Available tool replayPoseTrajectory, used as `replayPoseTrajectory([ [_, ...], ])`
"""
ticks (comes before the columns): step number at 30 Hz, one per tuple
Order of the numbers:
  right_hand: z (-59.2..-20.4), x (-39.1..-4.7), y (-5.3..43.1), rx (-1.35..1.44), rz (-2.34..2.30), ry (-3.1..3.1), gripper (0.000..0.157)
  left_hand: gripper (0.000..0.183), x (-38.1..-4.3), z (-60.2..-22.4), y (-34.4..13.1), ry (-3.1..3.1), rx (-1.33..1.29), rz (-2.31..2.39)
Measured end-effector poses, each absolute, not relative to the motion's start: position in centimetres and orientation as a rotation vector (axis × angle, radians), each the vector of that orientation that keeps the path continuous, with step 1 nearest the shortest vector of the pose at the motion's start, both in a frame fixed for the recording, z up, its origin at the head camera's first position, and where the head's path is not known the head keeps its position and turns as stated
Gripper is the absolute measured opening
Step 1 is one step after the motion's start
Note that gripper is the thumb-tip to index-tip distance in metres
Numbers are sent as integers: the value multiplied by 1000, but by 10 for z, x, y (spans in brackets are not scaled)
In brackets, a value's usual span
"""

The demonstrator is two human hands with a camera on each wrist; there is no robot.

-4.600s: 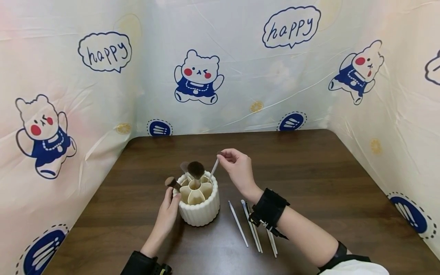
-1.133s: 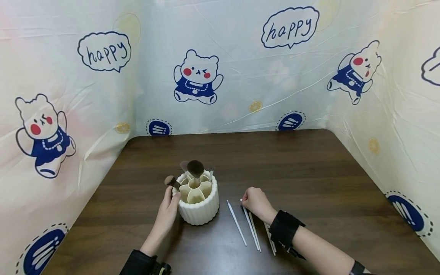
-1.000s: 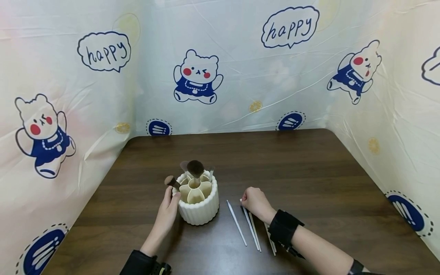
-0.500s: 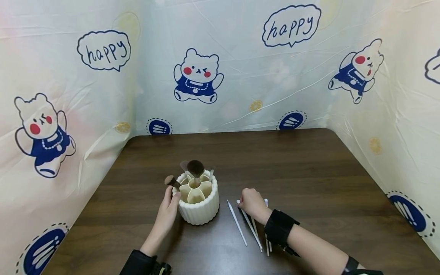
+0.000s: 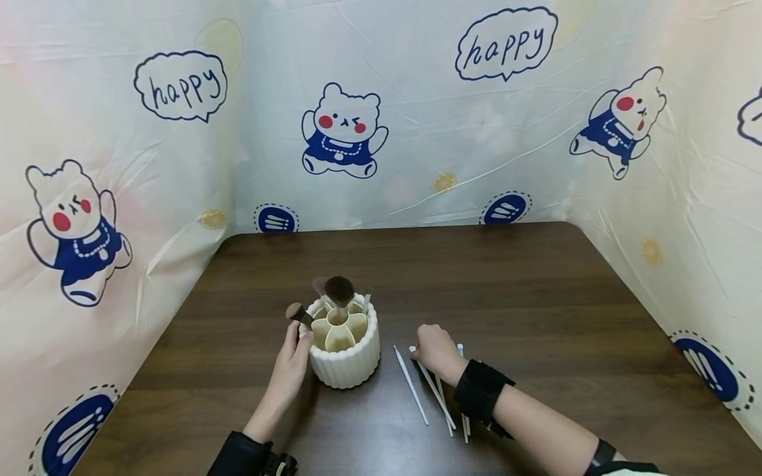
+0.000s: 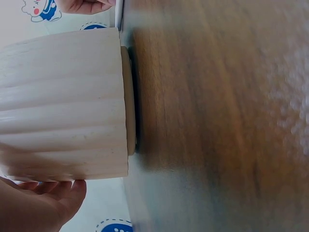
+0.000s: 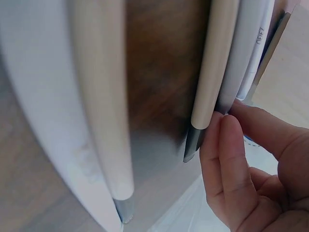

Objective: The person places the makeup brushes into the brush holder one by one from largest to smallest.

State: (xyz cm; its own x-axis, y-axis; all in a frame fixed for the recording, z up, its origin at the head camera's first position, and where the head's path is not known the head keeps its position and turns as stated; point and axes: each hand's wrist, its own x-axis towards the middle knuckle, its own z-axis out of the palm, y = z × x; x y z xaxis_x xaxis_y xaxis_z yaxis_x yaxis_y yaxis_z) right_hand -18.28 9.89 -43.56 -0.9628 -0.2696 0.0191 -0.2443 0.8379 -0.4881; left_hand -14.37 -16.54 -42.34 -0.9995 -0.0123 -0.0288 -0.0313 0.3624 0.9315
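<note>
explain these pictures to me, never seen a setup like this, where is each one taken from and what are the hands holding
There is no robot, just a person's two bare hands. The wide picture comes from a camera worn on the head, looking forward and down; the two close ones come from cameras on the wrists.

On the dark brown, wood-look table stands a round, white, ribbed holder. Brown, fluffy-headed brushes poke out of it. Beside it lie slim white and beige sticks, probably more brushes.

The left hand holds the side of the holder. The right hand pinches the end of a slim greyish handle, best seen in the right wrist picture.
</note>
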Motion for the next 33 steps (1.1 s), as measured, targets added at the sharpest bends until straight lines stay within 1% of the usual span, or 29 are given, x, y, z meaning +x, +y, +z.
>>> replayPoseTrajectory([
  [8, -433, -183, 98, -412, -762, 2932, 57, 55, -144, -425, -165, 2584, -28, 1774],
  [12, -432, -183, 97, -406, -769, 2916, 56, 57, -144, -424, -166, 2583, -35, 1767],
  [18, -432, -184, 97, -315, -808, 2836, 51, 60, -143, -424, -167, 2579, -53, 1745],
  [23, -428, -188, 99, -267, -907, 2757, 51, 60, -143, -424, -167, 2581, -53, 1748],
  [26, -423, -192, 103, -232, -1000, 2710, 42, 61, -144, -425, -167, 2573, -50, 1752],
  [31, -410, -202, 109, -150, -1208, 2630, 18, 64, -144, -424, -167, 2560, -56, 1750],
  [33, -402, -206, 111, -131, -1286, 2608, 16, 64, -144, -424, -168, 2559, -58, 1745],
])
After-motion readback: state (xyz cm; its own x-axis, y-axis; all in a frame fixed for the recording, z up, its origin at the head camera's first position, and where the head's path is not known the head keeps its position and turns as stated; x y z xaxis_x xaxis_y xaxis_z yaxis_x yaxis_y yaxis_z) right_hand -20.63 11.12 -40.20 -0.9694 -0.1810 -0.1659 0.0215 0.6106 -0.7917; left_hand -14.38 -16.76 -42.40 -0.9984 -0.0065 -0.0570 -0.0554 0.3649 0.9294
